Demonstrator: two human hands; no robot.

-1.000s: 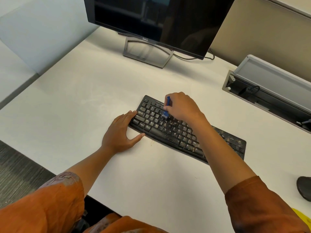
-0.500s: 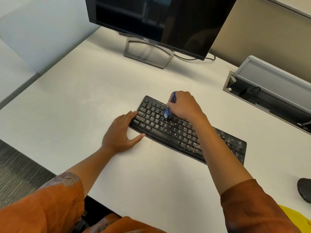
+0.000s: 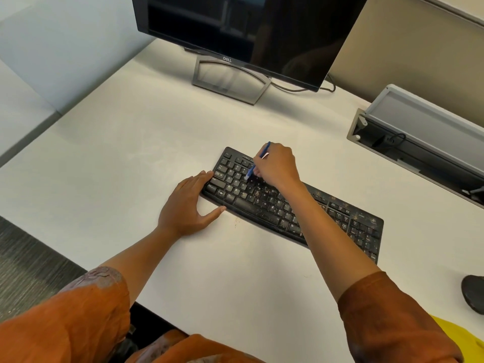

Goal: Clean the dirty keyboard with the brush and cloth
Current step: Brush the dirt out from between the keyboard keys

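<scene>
Right now the right hand (image 3: pixel 277 166) has its grip closed around a slim blue brush (image 3: pixel 258 162), fingers curled about the handle, which sticks up and back past the knuckles. The pale bristle end points down and touches the keys in the upper left part of the black, crumb-speckled keyboard (image 3: pixel 288 205). The left hand (image 3: pixel 188 205) lies flat on the white desk (image 3: pixel 131 153), fingers straight and gripping nothing; the fingertips touch the keyboard's left end and the thumb reaches along its front edge.

The keyboard lies at a slant across the desk, with brownish dirt thickest over the middle keys and around the number pad (the left rows look cleaner). Orange sleeves (image 3: pixel 387 318) cover both upper arms. Behind the keyboard stands a black Dell monitor (image 3: pixel 235 27) on a grey stand, its screen dark. To the right, an open grey cable tray (image 3: pixel 419 137) is set into the desk. A dark rounded object (image 3: pixel 472 294), partly cut off, sits at the right edge, and a bit of yellow material (image 3: pixel 455 334) shows near the lower right corner.
</scene>
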